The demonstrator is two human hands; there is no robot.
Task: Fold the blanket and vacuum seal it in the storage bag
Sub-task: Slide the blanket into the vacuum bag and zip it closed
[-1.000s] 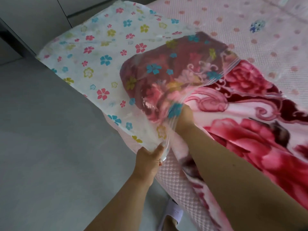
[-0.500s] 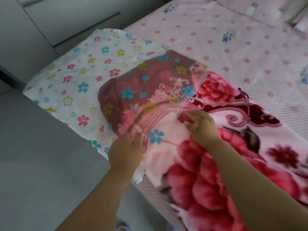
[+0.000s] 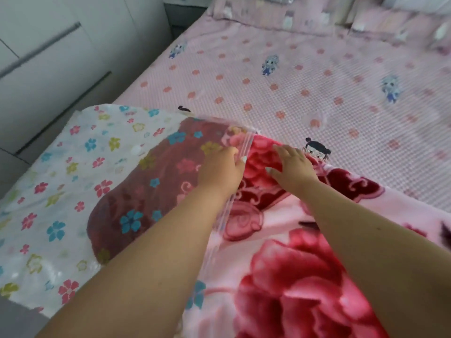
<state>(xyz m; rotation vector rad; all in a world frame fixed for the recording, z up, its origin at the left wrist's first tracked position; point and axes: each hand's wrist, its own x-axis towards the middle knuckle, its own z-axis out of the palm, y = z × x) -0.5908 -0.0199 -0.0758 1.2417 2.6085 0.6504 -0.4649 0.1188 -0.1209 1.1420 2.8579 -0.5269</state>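
A folded pink blanket [image 3: 288, 269] with big red roses lies on the bed, its far end pushed inside a see-through storage bag [image 3: 73, 186] printed with small coloured flowers. The bag's open zip edge [image 3: 234, 186] runs across the blanket. My left hand [image 3: 220, 173] grips that zip edge near its far end, fingers curled on the plastic. My right hand [image 3: 291, 167] rests on the blanket just outside the bag mouth, fingers spread and fairly straight.
The bed [image 3: 305, 76] has a pink dotted cover with cartoon figures and stretches far and right. Pillows [image 3: 280, 18] lie at the head. White cabinet doors [image 3: 48, 57] stand to the left, with grey floor [image 3: 9, 320] below the bag's near corner.
Both hands have moved along the bag mouth toward its far end. The view has swung up and over the bed. More of the blanket's end sits under the plastic.
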